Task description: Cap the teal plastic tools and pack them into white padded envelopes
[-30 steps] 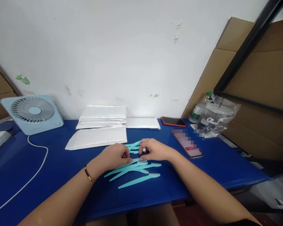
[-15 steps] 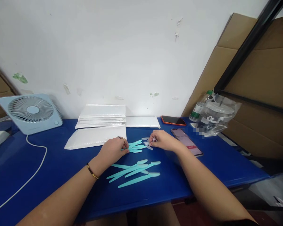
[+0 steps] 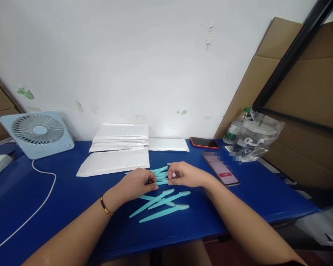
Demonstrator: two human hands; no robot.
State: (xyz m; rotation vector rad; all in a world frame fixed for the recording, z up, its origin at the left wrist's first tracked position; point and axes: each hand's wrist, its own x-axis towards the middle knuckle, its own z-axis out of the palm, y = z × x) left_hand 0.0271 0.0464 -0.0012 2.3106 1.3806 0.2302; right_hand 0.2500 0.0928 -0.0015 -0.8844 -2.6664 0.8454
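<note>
My left hand is closed on a turquoise eyebrow razor, pinched between thumb and fingers. At that razor's blade end my right hand is pinched shut, with a small clear blade cap showing between its fingers. Whether this cap touches the razor, I cannot tell. Behind both hands lies a small pile of turquoise razors, partly covered by my fingers. Nearer to me, several more razors lie crossed and side by side, with pale caps over their blade ends.
White padded mailers are stacked at the back, left of centre. A blue fan with a white cable stands at left. Two phones lie at right, near a bottle and a bagged cup on the blue table.
Both hands have come nearer to me and closer together, the right one moving left off the loose caps. One razor of the near group has gone; the left hand now holds a razor there.
</note>
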